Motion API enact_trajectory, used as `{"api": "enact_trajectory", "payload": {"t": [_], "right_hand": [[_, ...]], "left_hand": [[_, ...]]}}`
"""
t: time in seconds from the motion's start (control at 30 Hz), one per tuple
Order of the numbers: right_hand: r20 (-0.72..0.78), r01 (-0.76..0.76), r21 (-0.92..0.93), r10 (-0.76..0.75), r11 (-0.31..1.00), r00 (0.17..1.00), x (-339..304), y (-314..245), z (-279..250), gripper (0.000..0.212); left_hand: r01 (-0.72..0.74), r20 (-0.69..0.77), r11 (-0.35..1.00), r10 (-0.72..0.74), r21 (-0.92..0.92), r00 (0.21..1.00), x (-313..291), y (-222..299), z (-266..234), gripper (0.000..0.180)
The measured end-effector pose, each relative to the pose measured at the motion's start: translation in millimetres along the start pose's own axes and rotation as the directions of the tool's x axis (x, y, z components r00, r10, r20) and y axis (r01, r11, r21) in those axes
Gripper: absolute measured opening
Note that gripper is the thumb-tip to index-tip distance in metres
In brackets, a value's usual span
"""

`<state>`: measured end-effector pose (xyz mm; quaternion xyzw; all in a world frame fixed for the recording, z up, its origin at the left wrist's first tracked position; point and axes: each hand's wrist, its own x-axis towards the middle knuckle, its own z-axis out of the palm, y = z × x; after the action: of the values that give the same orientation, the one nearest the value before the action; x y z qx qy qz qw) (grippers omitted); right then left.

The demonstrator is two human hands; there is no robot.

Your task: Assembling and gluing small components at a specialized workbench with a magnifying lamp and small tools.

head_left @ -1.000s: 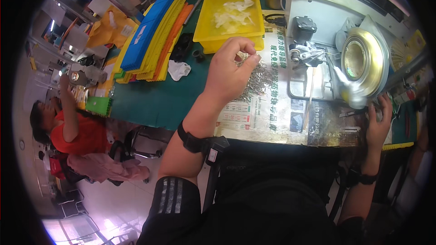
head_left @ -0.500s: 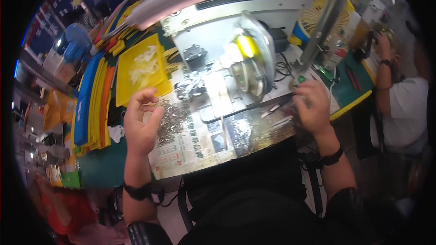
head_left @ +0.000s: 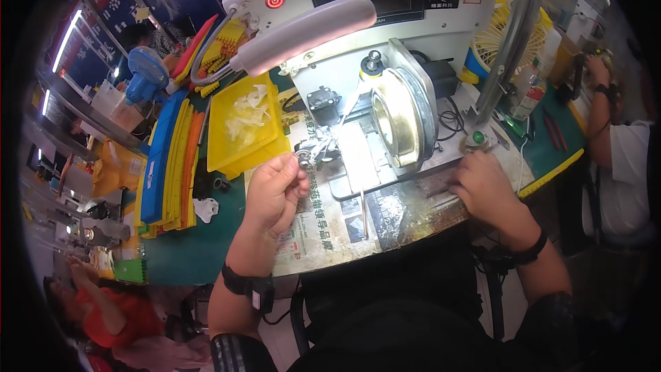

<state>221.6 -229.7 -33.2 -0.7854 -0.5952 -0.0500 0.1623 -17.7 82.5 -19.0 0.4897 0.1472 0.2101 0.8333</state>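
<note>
My left hand (head_left: 279, 193) is closed, its thumb and forefinger pinched together beside a small metal clamp-like fitting (head_left: 304, 156) on the bench machine. Whatever lies between those fingertips is too small to make out. Further right, my right hand (head_left: 487, 191) rests low at the front edge of the worktop with its fingers curled down, just in front of a green push button (head_left: 478, 137). Its fingertips are partly hidden, and what they hold cannot be seen. Between the hands stands the machine's large metal wheel (head_left: 396, 120), near a brightly lit plate (head_left: 354, 155).
A white lamp (head_left: 310, 34) hangs over the machine. To the left are a yellow tray (head_left: 237, 141) with white scraps and stacked blue and yellow strips (head_left: 162, 165). Red-handled pliers (head_left: 555, 129) lie at right. Other people sit on both sides.
My left hand has moved rightward to the metal fitting and gone from spread fingers to a pinch. My right hand has lowered slightly at the front edge. The whole view has shifted.
</note>
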Motion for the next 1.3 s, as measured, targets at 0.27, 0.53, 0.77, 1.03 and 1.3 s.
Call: {"api": "enact_trajectory", "payload": {"t": [0.27, 0.53, 0.77, 1.03, 1.3], "right_hand": [[0.137, -0.136, 0.861, 0.034, 0.49, 0.99, 26.0, -76.9, -3.5, 0.012], [0.111, -0.111, 0.994, 0.147, -0.011, 0.983, 90.5, -132.3, 28.0, 0.035], [0.099, -0.1, 0.995, 0.18, -0.002, 0.979, 110.4, -131.6, 34.5, 0.036], [0.203, -0.193, 0.978, 0.164, -0.075, 0.965, 115.1, -131.6, 27.0, 0.035], [-0.001, 0.066, 0.861, -0.128, 0.504, 0.992, 61.1, -104.0, 8.6, 0.02]], "left_hand": [[-0.306, 0.187, 0.883, 0.254, 0.355, 0.949, 0.9, 52.5, 33.5, 0.014], [-0.408, 0.254, 0.901, 0.365, 0.148, 0.896, -9.7, 16.0, 54.2, 0.012], [-0.567, 0.326, 0.756, 0.473, 0.327, 0.819, -13.7, 7.4, 50.0, 0.004], [-0.596, 0.368, 0.663, 0.47, 0.452, 0.802, -26.5, 16.0, 59.9, 0.003], [-0.297, 0.142, 0.179, 0.583, 0.938, 0.8, 9.4, 86.6, -16.3, 0.012]]}}
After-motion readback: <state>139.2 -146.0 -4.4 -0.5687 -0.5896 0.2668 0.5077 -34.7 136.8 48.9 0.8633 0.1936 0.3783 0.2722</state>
